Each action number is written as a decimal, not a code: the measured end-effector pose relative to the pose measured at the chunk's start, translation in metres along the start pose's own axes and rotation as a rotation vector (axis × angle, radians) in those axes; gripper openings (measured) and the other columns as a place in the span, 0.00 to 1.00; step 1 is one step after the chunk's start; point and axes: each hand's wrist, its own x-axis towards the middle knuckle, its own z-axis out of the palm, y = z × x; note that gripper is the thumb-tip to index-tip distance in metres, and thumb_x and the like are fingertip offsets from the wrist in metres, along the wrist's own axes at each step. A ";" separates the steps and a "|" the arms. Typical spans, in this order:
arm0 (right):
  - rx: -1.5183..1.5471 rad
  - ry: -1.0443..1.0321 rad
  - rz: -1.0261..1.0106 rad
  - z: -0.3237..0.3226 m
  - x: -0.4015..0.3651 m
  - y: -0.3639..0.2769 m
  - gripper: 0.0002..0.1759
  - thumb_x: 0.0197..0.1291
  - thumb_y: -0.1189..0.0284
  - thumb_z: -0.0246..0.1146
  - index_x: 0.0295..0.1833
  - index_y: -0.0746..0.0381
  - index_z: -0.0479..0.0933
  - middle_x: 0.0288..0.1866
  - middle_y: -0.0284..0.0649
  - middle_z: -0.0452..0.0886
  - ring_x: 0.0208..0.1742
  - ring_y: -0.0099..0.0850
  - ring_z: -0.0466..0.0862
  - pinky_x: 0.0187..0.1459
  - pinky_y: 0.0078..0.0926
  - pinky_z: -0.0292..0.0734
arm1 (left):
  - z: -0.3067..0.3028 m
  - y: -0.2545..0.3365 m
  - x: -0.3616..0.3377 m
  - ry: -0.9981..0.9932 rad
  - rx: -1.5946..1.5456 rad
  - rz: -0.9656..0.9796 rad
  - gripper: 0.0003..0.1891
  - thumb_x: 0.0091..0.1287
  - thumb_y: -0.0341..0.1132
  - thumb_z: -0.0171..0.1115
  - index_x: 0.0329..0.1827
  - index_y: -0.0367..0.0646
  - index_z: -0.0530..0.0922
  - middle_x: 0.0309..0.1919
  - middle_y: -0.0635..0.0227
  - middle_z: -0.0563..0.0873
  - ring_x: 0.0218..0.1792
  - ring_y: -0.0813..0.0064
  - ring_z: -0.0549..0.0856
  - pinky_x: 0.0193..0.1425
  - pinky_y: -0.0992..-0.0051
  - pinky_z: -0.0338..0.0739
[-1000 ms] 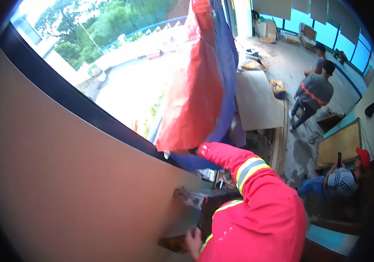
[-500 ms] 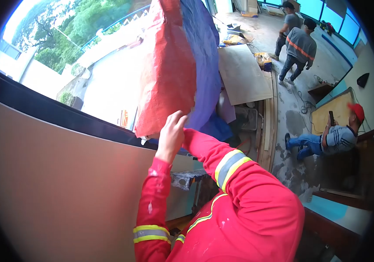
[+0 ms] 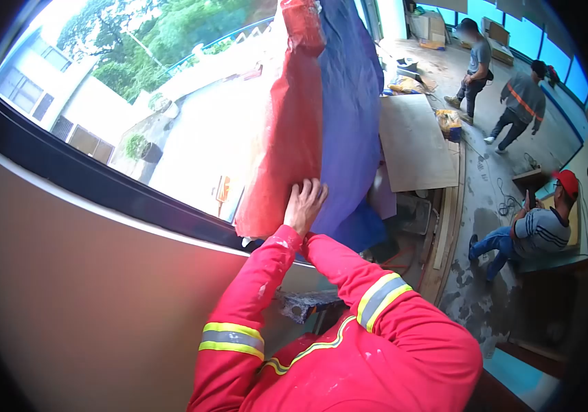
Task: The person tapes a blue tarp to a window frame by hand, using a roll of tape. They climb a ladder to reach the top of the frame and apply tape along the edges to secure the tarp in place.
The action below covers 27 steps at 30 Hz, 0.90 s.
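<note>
Left hand (image 3: 306, 206) up on the red-and-blue sheet (image 3: 287, 137), no telling whether it grips; right hand's hidden behind the left wrist, so no call there. The sheet rises beside the dark window frame (image 3: 136, 189), smooth wall (image 3: 102, 295) below. Across the room, a pale board (image 3: 414, 141) lies by long wooden strips (image 3: 448, 220), dark patches mark the grey floor (image 3: 476, 144), three people (image 3: 541, 230) beyond.

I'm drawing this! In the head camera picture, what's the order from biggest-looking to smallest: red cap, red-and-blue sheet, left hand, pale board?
1. Red-and-blue sheet
2. Pale board
3. Left hand
4. Red cap, though it's farther away than the hand.
</note>
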 end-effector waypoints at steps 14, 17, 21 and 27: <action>-0.059 0.006 -0.230 0.037 0.047 -0.010 0.15 0.49 0.69 0.63 0.43 0.64 0.83 0.47 0.46 0.84 0.51 0.45 0.82 0.55 0.44 0.75 | -0.128 -0.133 -0.072 1.101 -0.742 -1.196 0.10 0.75 0.32 0.53 0.47 0.33 0.78 0.33 0.64 0.81 0.34 0.71 0.79 0.42 0.72 0.75; -0.091 -0.003 -0.220 0.042 0.047 -0.011 0.16 0.49 0.69 0.63 0.43 0.65 0.83 0.47 0.47 0.83 0.53 0.45 0.81 0.56 0.44 0.75 | -0.130 -0.147 -0.062 1.329 -0.970 -1.379 0.12 0.76 0.34 0.51 0.48 0.34 0.78 0.33 0.70 0.81 0.34 0.78 0.77 0.43 0.75 0.73; -0.038 -0.023 -0.164 0.041 0.031 -0.038 0.19 0.52 0.67 0.66 0.48 0.66 0.81 0.47 0.48 0.83 0.56 0.47 0.79 0.58 0.43 0.74 | -0.133 -0.138 -0.081 1.414 -0.982 -1.468 0.13 0.77 0.37 0.53 0.43 0.34 0.78 0.31 0.73 0.78 0.32 0.81 0.74 0.40 0.77 0.71; 0.579 0.221 0.308 -0.019 0.032 -0.057 0.17 0.55 0.67 0.71 0.47 0.64 0.80 0.47 0.48 0.83 0.51 0.46 0.82 0.52 0.44 0.76 | -0.102 -0.144 -0.099 1.504 -1.012 -1.434 0.14 0.77 0.38 0.54 0.38 0.37 0.80 0.30 0.75 0.78 0.32 0.83 0.74 0.39 0.78 0.71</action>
